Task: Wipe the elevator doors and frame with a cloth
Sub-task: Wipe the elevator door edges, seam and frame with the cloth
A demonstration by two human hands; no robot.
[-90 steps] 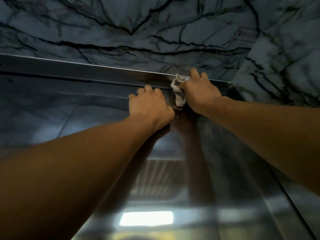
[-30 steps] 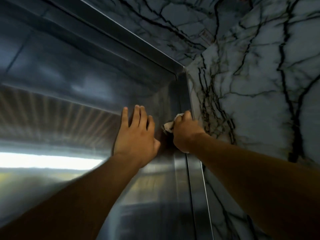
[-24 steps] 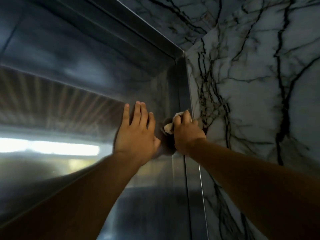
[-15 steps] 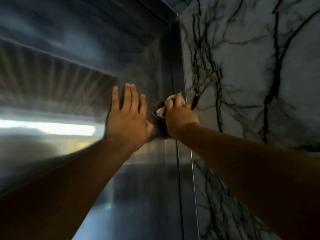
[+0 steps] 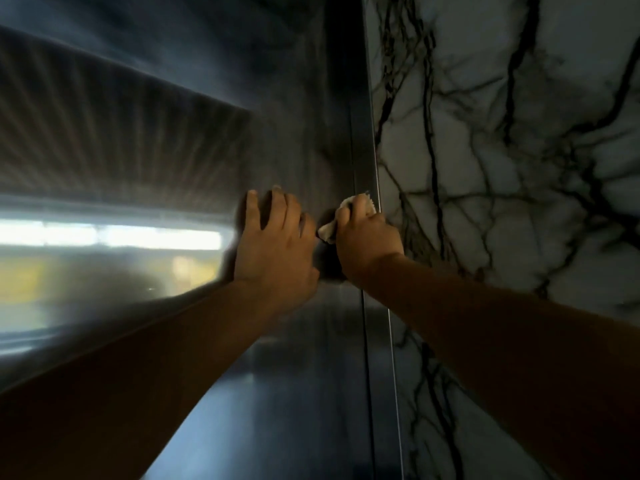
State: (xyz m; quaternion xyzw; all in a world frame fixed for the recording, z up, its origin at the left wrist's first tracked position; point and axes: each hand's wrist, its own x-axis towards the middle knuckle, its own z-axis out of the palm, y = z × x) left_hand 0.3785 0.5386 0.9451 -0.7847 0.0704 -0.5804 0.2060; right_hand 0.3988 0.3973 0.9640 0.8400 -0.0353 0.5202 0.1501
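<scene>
White marble wall with black veins (image 5: 502,168) borders the brushed-steel elevator frame (image 5: 362,133). Against that frame, the right hand (image 5: 367,244) grips a crumpled pale cloth (image 5: 330,227) in curled fingers. The left hand (image 5: 277,244) lies flat, fingers straight, on the reflective steel door (image 5: 173,140), both arms outstretched.

- One head-worn view, looking forward along both outstretched forearms, close to the steel elevator door (image 5: 294,133).
- Beyond the fingertips (image 5: 252,195): door at left, marble wall (image 5: 502,168) at right.
</scene>
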